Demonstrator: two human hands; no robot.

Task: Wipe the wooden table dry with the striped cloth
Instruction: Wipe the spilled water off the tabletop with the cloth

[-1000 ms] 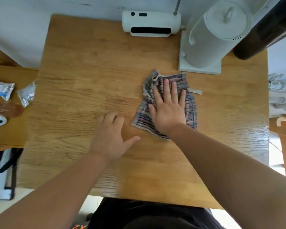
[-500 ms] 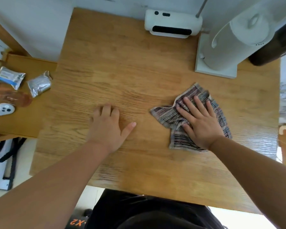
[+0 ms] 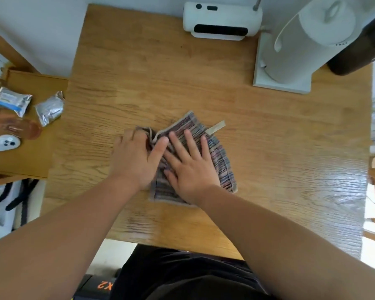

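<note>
The striped cloth (image 3: 217, 156) lies crumpled near the middle of the wooden table (image 3: 149, 72). My right hand (image 3: 191, 167) presses flat on it with its fingers spread. My left hand (image 3: 134, 161) is blurred and sits on the cloth's bunched left corner, fingers curled over the folds and thumb lying across the fabric. A pale hanging loop sticks out of the cloth's far right corner. The table's right front part (image 3: 333, 191) shines as if wet.
A white oblong device (image 3: 222, 20) and a white jug-like appliance on a square base (image 3: 290, 50) stand at the table's far edge, beside a dark object (image 3: 359, 50). A lower side table (image 3: 30, 161) on the left holds foil packets (image 3: 50, 108) and a white controller (image 3: 4, 144).
My right hand has slid the cloth leftward toward the table's middle. My left hand has left the bare wood and moved right onto the cloth's left corner.
</note>
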